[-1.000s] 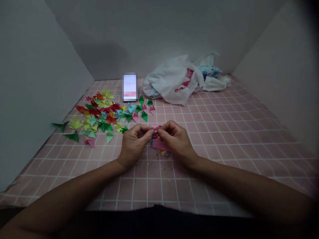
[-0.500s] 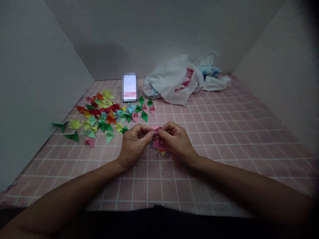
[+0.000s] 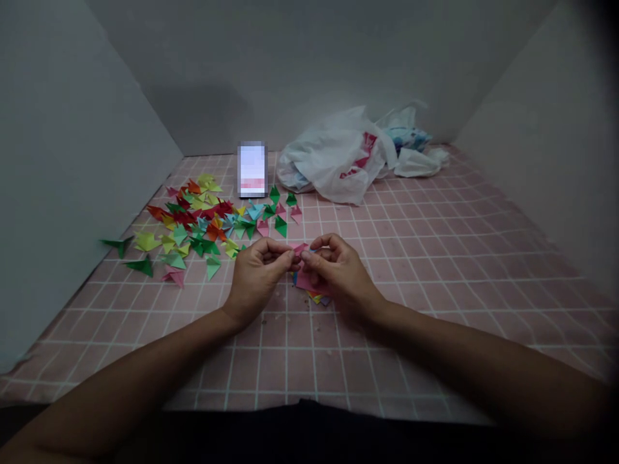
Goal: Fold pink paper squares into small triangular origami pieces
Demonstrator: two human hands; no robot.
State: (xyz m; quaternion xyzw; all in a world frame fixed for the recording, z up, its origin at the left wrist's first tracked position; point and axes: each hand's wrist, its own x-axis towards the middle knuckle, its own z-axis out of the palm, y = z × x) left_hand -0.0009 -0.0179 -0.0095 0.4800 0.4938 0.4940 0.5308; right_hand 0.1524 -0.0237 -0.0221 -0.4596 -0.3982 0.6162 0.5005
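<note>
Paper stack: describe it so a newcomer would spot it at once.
On the pink gridded cloth, find the right hand near the middle. The paper stack lies beneath it, partly hidden. Unlike the scattered folded papers to its left, it is flat and layered, with pink on top and yellow and blue edges showing.

Head-worn view, forward and down

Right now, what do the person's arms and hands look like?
The left hand and right hand are bare: no gloves, rings or watch that I can see. The left forearm and right forearm show no sleeves. Probably dark clothing shows below.
</note>
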